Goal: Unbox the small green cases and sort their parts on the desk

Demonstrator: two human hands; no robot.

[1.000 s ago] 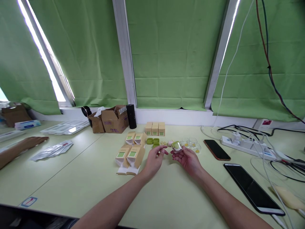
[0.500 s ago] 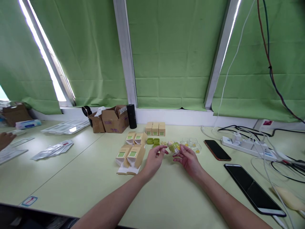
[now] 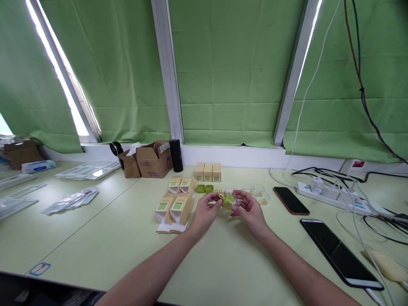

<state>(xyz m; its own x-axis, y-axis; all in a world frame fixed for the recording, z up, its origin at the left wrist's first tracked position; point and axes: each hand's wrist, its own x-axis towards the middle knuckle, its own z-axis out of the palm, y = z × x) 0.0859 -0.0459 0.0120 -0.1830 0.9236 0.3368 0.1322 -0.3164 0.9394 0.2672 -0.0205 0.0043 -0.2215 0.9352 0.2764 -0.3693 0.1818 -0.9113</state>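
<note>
A small green container (image 3: pixel 228 201) with a clear part is held up over the table between my two hands. My right hand (image 3: pixel 250 211) grips its clear side between thumb and fingers. From the other side, my left hand (image 3: pixel 206 210) pinches the container's edge, where a pale yellow loop (image 3: pixel 221 196) shows. Just behind my left hand lie green caps (image 3: pixel 209 188). Several clear cups (image 3: pixel 257 189) with yellow bits inside stand beyond my right hand. Small beige boxes with green labels (image 3: pixel 180 205) stand left of my left hand, their white-lined flaps open.
Three closed beige boxes (image 3: pixel 208 172) stand at the back. Brown cartons (image 3: pixel 154 159) and a black cylinder (image 3: pixel 176 155) are further left. On the right lie two phones (image 3: pixel 339 250) and a white power strip (image 3: pixel 333 197) with tangled cables. Flat packets (image 3: pixel 70 200) lie to the left.
My left hand has closed in and now touches the container, which has shifted slightly left and turned. Another person's hand at the far left has gone from view.
</note>
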